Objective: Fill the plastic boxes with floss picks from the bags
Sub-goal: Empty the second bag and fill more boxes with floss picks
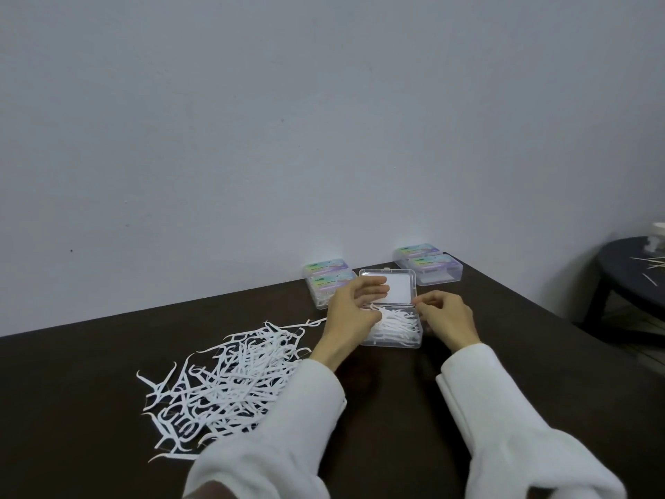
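A clear plastic box [396, 343] stands open on the dark table, its lid [399, 291] raised toward the wall. White floss picks [399, 327] lie inside it. My left hand [351, 311] is over the box's left side, its fingers reaching across the lid and touching the picks inside. My right hand [444, 316] is at the box's right edge with curled fingers pinching the lid's corner. A large loose heap of floss picks [230, 376] is spread on the table to the left. No bag is in view.
Two labelled shut boxes [329, 282] stand stacked behind my left hand by the wall, two more [428, 268] at the back right. The dark table [539, 354] ends at the right. A round black side table [633, 279] stands beyond it.
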